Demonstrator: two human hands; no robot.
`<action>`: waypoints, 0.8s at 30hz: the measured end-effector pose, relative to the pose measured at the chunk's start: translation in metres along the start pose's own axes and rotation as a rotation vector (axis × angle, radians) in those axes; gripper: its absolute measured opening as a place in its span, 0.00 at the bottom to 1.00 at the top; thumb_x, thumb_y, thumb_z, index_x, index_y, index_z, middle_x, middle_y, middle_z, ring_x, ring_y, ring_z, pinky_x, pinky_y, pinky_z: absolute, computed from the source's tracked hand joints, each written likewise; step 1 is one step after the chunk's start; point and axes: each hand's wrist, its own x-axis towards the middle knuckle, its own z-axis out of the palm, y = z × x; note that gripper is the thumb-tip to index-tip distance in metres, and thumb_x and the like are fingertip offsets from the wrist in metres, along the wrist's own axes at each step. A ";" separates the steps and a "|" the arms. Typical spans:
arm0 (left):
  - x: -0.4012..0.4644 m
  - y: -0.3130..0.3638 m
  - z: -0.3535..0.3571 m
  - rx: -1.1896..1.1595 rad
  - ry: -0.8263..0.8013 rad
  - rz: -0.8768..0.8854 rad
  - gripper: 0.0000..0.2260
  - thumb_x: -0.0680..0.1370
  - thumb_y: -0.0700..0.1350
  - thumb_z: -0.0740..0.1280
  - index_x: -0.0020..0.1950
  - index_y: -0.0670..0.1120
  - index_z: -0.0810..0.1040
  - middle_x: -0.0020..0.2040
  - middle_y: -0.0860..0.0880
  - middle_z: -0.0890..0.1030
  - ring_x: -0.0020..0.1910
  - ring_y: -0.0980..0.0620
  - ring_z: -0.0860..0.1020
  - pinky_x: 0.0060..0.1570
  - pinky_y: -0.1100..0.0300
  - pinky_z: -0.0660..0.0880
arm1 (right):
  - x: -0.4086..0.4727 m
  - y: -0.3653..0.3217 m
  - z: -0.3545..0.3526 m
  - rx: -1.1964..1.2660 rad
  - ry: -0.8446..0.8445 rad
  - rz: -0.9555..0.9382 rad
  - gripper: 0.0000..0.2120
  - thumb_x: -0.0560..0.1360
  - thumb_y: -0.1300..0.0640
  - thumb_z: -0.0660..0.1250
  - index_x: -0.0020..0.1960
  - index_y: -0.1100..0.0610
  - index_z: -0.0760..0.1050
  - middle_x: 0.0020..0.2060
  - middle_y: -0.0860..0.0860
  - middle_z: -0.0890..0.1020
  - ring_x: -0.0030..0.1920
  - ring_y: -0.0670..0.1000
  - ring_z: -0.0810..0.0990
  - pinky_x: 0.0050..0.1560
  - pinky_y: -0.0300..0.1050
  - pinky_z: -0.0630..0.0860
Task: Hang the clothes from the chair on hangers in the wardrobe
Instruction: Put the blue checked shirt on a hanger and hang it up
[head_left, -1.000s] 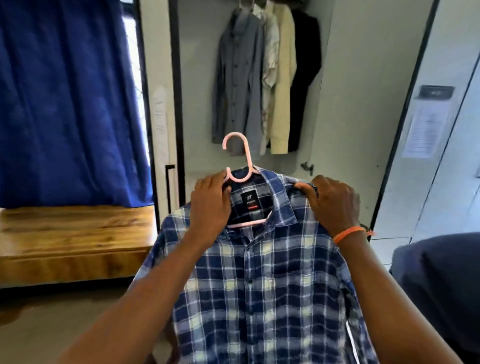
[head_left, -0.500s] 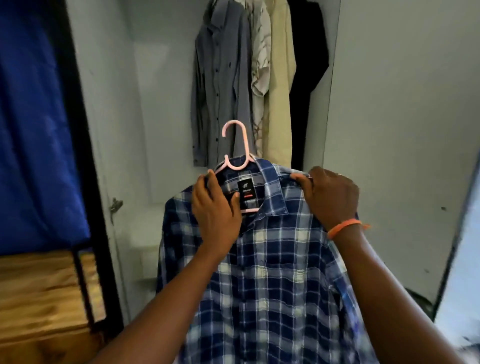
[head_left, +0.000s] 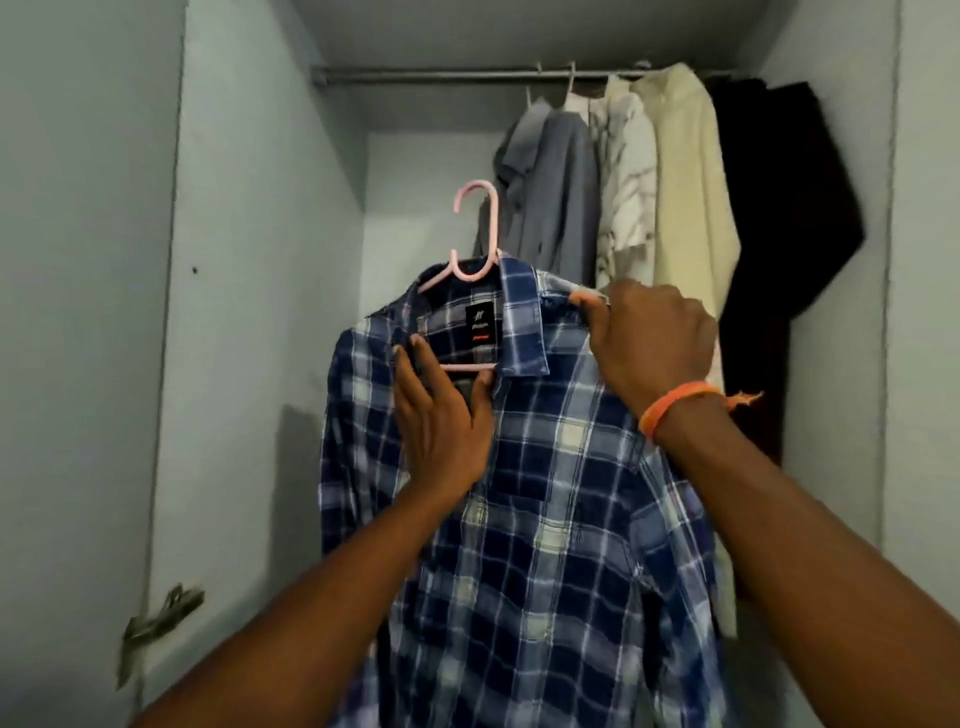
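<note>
Open wardrobe, plaid shirt on hanger, both hands' fingers gripping

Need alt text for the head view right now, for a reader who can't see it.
Two hands hold a blue plaid shirt on a pink hanger up inside an open wardrobe; its hook is not yet on the rail. The left hand holds the hanger's bar at the collar; the right hand grips the shoulder. Four garments hang on the rail at right.

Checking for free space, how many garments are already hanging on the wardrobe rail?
4, maybe more hidden between: grey shirt leftmost, white patterned shirt, cream garment, black garment at the right end.
</note>
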 end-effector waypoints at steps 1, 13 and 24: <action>0.021 0.000 0.007 -0.061 -0.016 -0.046 0.42 0.75 0.70 0.47 0.80 0.49 0.37 0.81 0.44 0.41 0.79 0.38 0.48 0.75 0.39 0.56 | 0.019 -0.005 0.010 0.007 0.009 -0.014 0.24 0.82 0.41 0.58 0.55 0.61 0.78 0.47 0.63 0.81 0.49 0.67 0.80 0.40 0.50 0.65; 0.278 -0.009 0.051 -0.359 -0.132 0.117 0.36 0.81 0.65 0.51 0.81 0.45 0.47 0.81 0.46 0.51 0.80 0.45 0.52 0.77 0.46 0.53 | 0.224 -0.053 0.123 -0.111 0.183 -0.034 0.16 0.80 0.52 0.63 0.59 0.64 0.77 0.57 0.67 0.79 0.57 0.68 0.78 0.53 0.56 0.75; 0.371 0.012 0.085 -0.346 -0.315 0.333 0.27 0.82 0.60 0.56 0.76 0.47 0.64 0.69 0.46 0.73 0.65 0.44 0.73 0.55 0.57 0.66 | 0.320 -0.070 0.164 -0.225 0.281 0.028 0.21 0.80 0.49 0.66 0.61 0.67 0.77 0.58 0.68 0.78 0.58 0.69 0.78 0.56 0.58 0.74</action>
